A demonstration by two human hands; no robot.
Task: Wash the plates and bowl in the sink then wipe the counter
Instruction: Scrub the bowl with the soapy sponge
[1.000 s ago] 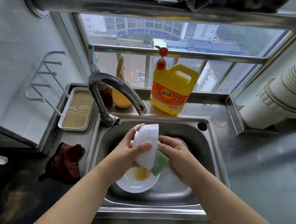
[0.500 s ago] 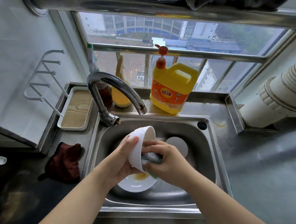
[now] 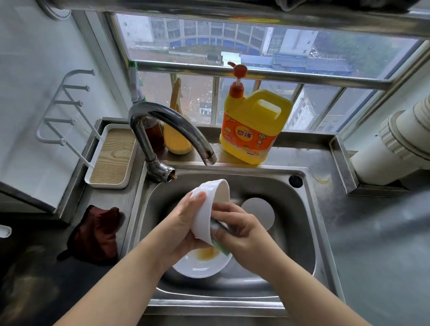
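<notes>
Over the steel sink (image 3: pixel 309 232), my left hand (image 3: pixel 184 221) grips a white bowl (image 3: pixel 211 203) tipped on its side, its mouth facing right. My right hand (image 3: pixel 240 228) holds a green sponge (image 3: pixel 220 242) pressed into the bowl's inside; most of the sponge is hidden by my fingers. Below them in the basin lies a white plate (image 3: pixel 199 266) with an orange-brown sauce stain. Another white plate (image 3: pixel 258 210) lies flat further back on the right, partly hidden by my right hand.
The curved faucet (image 3: pixel 167 123) arches over the basin's back left. A yellow detergent jug (image 3: pixel 252 126) stands on the ledge behind. A dark red cloth (image 3: pixel 98 233) lies on the counter left of the sink, near a wood-lined tray (image 3: pixel 114 155). White ducting (image 3: pixel 407 140) sits at right.
The bowl has been turned from bottom-up to mouth-right. My right hand moved the sponge from the bowl's outside lower edge into its inside.
</notes>
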